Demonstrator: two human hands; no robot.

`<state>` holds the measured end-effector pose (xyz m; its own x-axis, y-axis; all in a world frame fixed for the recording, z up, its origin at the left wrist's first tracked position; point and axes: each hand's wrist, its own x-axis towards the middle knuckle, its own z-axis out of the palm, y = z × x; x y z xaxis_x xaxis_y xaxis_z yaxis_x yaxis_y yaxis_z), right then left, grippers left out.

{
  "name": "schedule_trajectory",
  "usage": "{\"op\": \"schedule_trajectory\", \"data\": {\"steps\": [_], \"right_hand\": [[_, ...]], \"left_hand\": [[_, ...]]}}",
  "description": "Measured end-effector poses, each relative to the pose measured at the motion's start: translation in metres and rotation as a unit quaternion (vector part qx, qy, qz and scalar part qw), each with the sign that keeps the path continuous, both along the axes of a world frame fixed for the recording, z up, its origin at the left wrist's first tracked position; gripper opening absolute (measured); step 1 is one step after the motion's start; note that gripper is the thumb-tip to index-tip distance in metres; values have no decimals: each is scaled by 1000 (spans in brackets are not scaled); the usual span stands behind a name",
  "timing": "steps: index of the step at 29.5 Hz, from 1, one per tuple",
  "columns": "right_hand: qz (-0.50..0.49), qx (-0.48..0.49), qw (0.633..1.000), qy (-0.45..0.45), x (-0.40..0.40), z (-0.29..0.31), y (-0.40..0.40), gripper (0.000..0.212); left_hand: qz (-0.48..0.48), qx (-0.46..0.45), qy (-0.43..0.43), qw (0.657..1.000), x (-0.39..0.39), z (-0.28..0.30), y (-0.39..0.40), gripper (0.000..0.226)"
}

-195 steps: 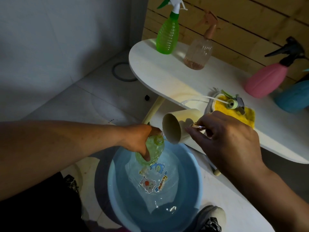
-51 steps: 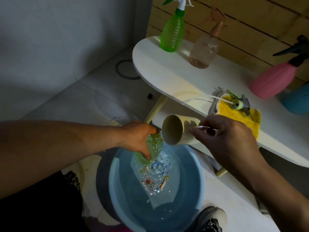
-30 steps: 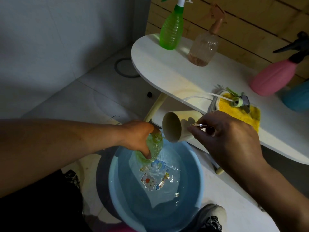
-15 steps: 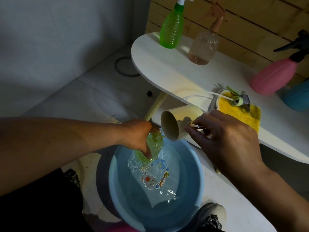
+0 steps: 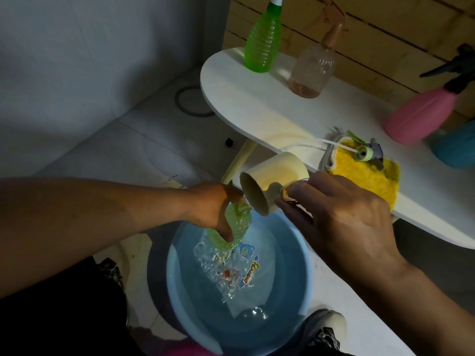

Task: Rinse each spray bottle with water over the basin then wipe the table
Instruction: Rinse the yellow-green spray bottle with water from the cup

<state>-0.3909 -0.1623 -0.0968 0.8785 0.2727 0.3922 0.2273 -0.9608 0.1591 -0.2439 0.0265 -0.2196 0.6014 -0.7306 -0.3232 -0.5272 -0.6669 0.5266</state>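
Left hand (image 5: 209, 206) grips the small translucent green bottle (image 5: 237, 222), cap off, tilted over the blue basin (image 5: 295, 291) on the floor; its base sits at or just above the rippling water. Right hand (image 5: 334, 217) holds the cream cup (image 5: 272, 183) on its side, mouth turned toward the bottle neck.

Handling, judged: thin ribbed plastic, light when empty, likely to flex under a squeeze and slick when wet. Best held around the body below the shoulder, as now, leaving the neck free for pouring.

On the worktop (image 5: 257, 109): green spray bottle (image 5: 262, 42), clear pinkish bottle (image 5: 312, 70), pink bottle (image 5: 421, 116), blue bottle (image 5: 455, 147), and a removed spray head with tube (image 5: 365, 152) lying on a yellow cloth (image 5: 367, 176).

Hard to make out:
- water leaving the cup, not visible;
- bottle's fill level, masked by fingers and dim light;
- blue bottle cut off at frame edge;
- what the right fingers pinch at the cup's side, a shiny part, unclear.
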Motion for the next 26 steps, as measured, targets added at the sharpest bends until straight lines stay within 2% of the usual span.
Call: {"op": "schedule_trajectory", "data": {"steps": [3, 12, 14, 16, 20, 23, 26], "right_hand": [[20, -15, 1000, -20, 0, -2, 1, 25], [46, -34, 998, -33, -1, -7, 0, 16], [27, 5, 1000, -2, -1, -9, -2, 20], [-30, 88, 995, 22, 2, -10, -2, 22], [-187, 218, 952, 108, 9, -25, -11, 36], [-254, 251, 915, 189, 17, -48, -22, 38], [-287, 276, 871, 287, 32, -83, -31, 35]], "left_hand": [[12, -9, 11, 1000, 0, -1, 1, 94], [-1, -29, 24, 999, -1, 2, 0, 86], [-4, -36, 37, 999, -1, 4, 0, 81], [-10, -41, 50, 998, 0, 3, 0, 74], [-5, -54, 72, 996, 4, 0, 5, 62], [-20, -50, 63, 997, 6, -2, 10, 70], [-18, -57, 81, 995, 7, -3, 13, 69]]}}
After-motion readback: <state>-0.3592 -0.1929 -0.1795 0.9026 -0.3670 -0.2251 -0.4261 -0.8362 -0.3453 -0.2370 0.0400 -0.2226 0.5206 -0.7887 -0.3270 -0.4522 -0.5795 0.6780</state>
